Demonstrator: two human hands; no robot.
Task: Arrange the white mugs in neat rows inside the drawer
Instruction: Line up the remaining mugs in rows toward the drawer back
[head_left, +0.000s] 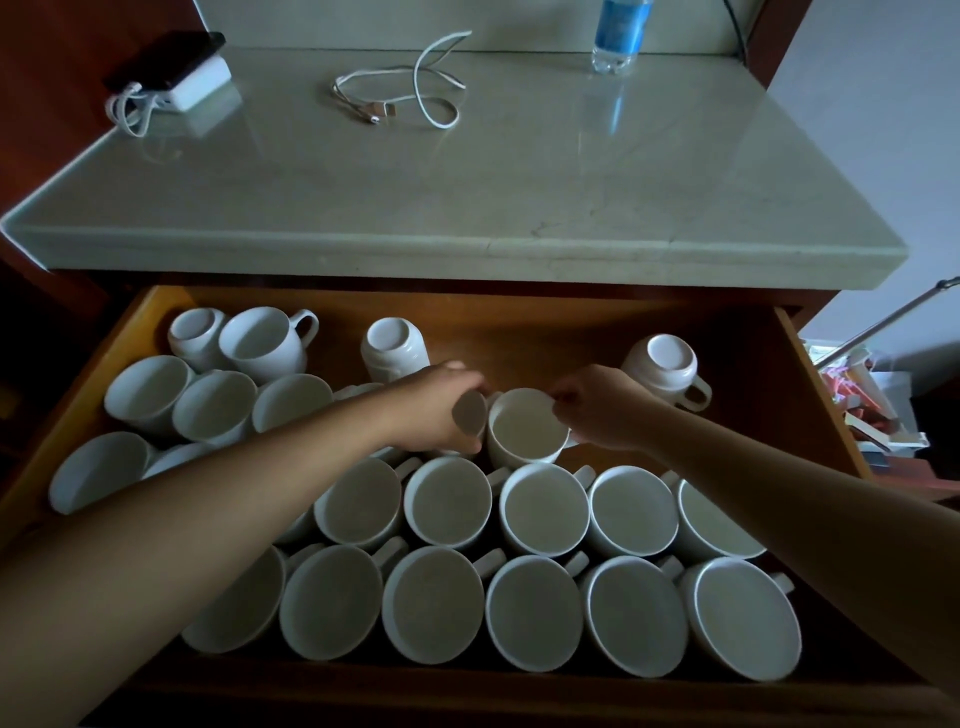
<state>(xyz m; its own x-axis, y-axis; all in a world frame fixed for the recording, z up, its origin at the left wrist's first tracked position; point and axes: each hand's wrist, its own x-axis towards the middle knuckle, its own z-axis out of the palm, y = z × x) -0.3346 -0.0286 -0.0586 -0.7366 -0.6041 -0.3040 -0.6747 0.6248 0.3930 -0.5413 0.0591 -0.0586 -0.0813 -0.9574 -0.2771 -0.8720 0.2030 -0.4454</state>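
The person is leaning over the open drawer (810, 374) with both arms stretched in, and the two hands are working close together near its middle, just behind the tidy rows. The right hand (605, 410) is pinching the right side of the rim of an upright mug (522, 434), whose handle is poking out beneath the fingers. The left hand (436, 410) is curling round what looks like a tipped mug (469, 414); only a grey oval face of it is showing between thumb and fingers, just beside the upright one. Nearest the drawer front, a front row (431, 603) of white mugs is standing mouth-up, rims touching, and a second row (545, 509) is sitting right behind it, the handles mostly pointing toward the back right. On the left, a looser bunch of mugs (215, 405) is crowding together, partly under the left forearm. Along the back, three upside-down mugs (395, 345) are standing well apart from one another, one of them touching an upright mug with its handle out to the right. Above the drawer, the pale stone surface (467, 197) is carrying a loose white cable (415, 88), a clear water bottle (618, 31) and a dark phone lying on a white charger block (200, 78).
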